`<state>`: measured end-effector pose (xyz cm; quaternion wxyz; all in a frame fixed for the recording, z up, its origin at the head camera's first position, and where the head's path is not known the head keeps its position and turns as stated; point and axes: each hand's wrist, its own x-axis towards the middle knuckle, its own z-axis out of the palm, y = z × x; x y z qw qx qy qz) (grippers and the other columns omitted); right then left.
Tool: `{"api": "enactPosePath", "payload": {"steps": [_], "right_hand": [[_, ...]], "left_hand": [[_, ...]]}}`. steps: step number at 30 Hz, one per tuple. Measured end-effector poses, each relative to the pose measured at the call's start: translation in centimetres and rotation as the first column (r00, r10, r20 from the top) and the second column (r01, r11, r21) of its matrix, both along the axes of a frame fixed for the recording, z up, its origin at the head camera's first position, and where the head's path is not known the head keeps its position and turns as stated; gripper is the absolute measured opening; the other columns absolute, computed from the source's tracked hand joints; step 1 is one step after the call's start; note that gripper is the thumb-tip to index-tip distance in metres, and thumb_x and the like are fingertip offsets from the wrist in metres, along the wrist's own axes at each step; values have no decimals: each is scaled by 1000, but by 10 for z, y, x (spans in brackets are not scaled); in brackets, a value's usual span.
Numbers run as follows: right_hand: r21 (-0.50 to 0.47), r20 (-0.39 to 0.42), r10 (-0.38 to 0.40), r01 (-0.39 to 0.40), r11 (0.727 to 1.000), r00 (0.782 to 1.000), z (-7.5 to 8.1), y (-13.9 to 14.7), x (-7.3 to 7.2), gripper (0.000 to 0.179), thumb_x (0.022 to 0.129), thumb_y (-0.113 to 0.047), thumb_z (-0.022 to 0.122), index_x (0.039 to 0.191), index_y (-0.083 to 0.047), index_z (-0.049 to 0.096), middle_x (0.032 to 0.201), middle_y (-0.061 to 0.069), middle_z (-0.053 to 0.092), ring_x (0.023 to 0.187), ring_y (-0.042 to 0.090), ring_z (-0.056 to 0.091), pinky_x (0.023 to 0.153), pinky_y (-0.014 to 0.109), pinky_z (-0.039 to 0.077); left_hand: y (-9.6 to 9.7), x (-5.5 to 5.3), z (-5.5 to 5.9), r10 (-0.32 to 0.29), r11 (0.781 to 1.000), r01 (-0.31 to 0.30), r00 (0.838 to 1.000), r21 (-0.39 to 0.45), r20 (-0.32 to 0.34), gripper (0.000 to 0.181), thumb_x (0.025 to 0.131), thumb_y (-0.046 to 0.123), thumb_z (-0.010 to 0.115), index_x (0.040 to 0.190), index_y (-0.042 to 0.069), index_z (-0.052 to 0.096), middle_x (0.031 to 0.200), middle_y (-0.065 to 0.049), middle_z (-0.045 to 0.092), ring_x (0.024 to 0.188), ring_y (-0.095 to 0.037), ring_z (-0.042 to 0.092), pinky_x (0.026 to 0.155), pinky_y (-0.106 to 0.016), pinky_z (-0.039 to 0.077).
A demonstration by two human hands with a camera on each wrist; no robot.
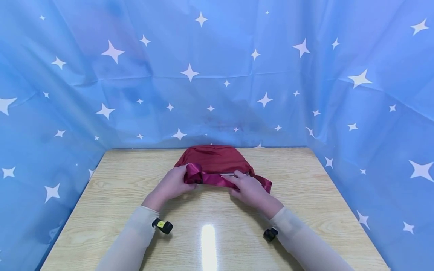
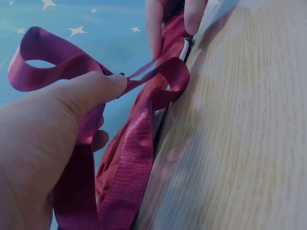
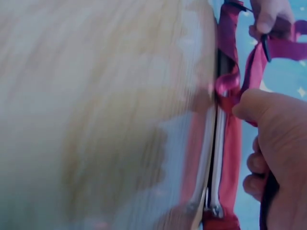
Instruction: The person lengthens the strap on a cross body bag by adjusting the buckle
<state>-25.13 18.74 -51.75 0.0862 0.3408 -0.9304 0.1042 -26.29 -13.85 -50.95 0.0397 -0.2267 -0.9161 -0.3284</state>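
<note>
A dark red waist bag (image 1: 215,159) lies near the far edge of the table, with a pale zipper (image 3: 219,158) along its near side. Its shiny magenta strap (image 1: 217,180) runs loosely across the front. My left hand (image 1: 174,182) pinches the strap between thumb and fingers at the bag's left, where the webbing forms a loop (image 2: 36,57). On the other side, my right hand (image 1: 250,188) holds the strap too, its thumb pressed on the webbing in the right wrist view. A small black buckle (image 3: 266,48) sits on the strap close to the left hand.
The wood-grain table (image 1: 135,165) extends toward me beneath both forearms. A blue curtain with white stars (image 1: 217,75) hangs behind the table and along both sides. Light glares off the tabletop near the front. Each wrist wears a black strap with a small device.
</note>
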Motion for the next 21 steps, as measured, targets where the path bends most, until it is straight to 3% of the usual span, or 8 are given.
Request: {"api": "enactPosePath", "payload": {"steps": [8,21], "right_hand": [[-10,66,-35,36,999,997,2,16,-2,58,91,-29,74,146,-34,55,95,-7,46,63,10,43,58,28,40],[87,35,-96,93,992,995,-1,33,-6,51,86,-20,74,136,-24,66,96,1,56,72,16,53,64,33,47]], "left_hand": [[-1,1,0,-22,999,21,1000,27,13,43,77,31,89,105,34,57,93,17,63,86,-8,60,80,-35,52],[-5,2,8,20,1000,-21,999,22,38,42,78,34,88,111,29,61,91,10,62,81,-15,57,72,-35,48]]}}
